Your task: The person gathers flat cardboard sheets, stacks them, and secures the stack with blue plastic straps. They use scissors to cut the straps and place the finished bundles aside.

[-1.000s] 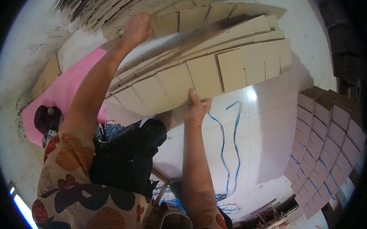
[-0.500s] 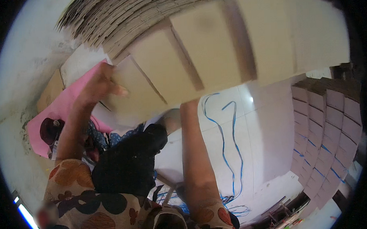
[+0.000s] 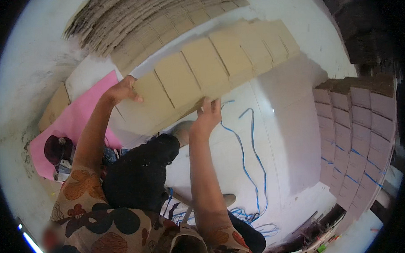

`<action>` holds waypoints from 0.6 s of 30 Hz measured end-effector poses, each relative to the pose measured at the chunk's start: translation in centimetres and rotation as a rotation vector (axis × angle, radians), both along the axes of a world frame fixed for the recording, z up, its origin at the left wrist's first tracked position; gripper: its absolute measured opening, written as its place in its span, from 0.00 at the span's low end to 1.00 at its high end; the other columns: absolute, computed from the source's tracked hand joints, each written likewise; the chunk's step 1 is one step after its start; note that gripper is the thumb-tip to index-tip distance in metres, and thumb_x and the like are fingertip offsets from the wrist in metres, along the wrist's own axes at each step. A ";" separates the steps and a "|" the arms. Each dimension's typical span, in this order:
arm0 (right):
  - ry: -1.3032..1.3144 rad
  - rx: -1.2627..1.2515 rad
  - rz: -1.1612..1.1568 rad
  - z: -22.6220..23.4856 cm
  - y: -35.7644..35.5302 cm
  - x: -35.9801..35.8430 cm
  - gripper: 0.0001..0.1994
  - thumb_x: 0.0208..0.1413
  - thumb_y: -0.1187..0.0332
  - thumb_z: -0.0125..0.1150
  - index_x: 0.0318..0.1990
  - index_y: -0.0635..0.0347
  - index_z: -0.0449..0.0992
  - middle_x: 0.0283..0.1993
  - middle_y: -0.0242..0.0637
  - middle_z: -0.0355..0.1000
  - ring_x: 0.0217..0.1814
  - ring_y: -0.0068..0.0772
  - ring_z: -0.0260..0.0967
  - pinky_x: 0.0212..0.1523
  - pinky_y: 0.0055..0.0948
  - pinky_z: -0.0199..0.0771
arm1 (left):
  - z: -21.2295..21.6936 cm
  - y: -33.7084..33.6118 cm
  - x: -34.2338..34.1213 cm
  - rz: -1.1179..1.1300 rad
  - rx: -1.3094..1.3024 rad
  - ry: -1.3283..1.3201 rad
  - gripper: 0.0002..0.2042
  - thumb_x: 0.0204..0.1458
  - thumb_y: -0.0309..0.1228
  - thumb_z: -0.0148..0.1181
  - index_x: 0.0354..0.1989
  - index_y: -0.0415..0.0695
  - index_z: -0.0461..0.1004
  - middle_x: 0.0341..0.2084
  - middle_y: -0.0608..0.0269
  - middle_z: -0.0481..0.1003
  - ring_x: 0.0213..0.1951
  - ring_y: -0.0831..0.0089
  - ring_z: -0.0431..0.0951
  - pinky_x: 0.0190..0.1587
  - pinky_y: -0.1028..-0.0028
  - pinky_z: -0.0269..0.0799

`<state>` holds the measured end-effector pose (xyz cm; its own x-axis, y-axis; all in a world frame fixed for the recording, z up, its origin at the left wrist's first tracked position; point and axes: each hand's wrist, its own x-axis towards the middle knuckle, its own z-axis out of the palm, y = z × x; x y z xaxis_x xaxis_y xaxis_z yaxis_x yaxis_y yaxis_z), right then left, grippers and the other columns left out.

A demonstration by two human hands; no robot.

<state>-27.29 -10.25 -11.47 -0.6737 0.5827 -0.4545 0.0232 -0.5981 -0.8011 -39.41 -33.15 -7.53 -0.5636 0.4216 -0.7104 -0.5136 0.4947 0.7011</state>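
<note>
Holding a long bundle of flat cardboard pieces (image 3: 209, 72) with both hands, I see it stretch from about 9 o'clock up to 1 o'clock across the middle of the view, tilted so the far end sits higher. My left hand (image 3: 121, 90) is curled tight on the near left corner of the bundle, with the thumb on top and the other fingers hidden under it. My right hand (image 3: 206, 117) is pressed up against the bottom edge of the bundle, near the middle of the view, with the fingers (image 3: 213, 106) spread and flat on the cardboard, so it props the bundle more than it wraps it. I cannot tell if that hand hooks over the far side.

At 12 o'clock, behind the bundle, a big pile of flat cardboard (image 3: 154, 16) lies fanned out on the white floor (image 3: 292, 136). At 3 o'clock stands a stack of tied cardboard packs (image 3: 354, 134) with thin blue straps. A loose blue strap (image 3: 252, 160) curls on the floor at 5 o'clock, just right of my right arm. A pink sheet (image 3: 83, 108) lies at 9 o'clock, and a dark red cap (image 3: 58, 149) rests on it near my left elbow
</note>
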 end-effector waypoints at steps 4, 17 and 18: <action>-0.171 0.349 0.240 -6.1 -1.7 -0.4 0.27 0.52 0.76 0.51 0.61 0.59 0.53 0.56 0.39 0.61 0.54 0.30 0.59 0.50 0.28 0.60 | -2.7 -3.4 -1.1 -0.223 -0.132 0.278 0.34 0.29 0.29 0.68 0.50 0.35 0.65 0.42 0.53 0.71 0.45 0.66 0.70 0.47 0.72 0.65; -0.025 0.486 0.273 -3.4 0.2 -1.5 0.44 0.47 0.71 0.60 0.64 0.68 0.34 0.63 0.61 0.46 0.61 0.49 0.55 0.58 0.38 0.57 | 2.1 -0.8 -2.7 -0.240 -0.547 1.044 0.44 0.37 0.38 0.65 0.63 0.43 0.47 0.59 0.47 0.55 0.61 0.51 0.51 0.61 0.58 0.47; -0.108 0.452 0.237 -3.4 1.0 -1.2 0.44 0.47 0.70 0.60 0.64 0.67 0.34 0.63 0.61 0.46 0.60 0.50 0.56 0.57 0.38 0.58 | 2.4 0.1 -5.6 -0.182 -0.589 1.312 0.44 0.37 0.37 0.65 0.63 0.44 0.46 0.59 0.48 0.55 0.61 0.52 0.52 0.60 0.57 0.48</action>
<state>-28.47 -9.26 -14.89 -0.7743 0.5740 -0.2665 0.2124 -0.1610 -0.9638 -45.04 -33.10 -5.10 -0.9037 0.3915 0.1732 0.4264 0.8589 0.2837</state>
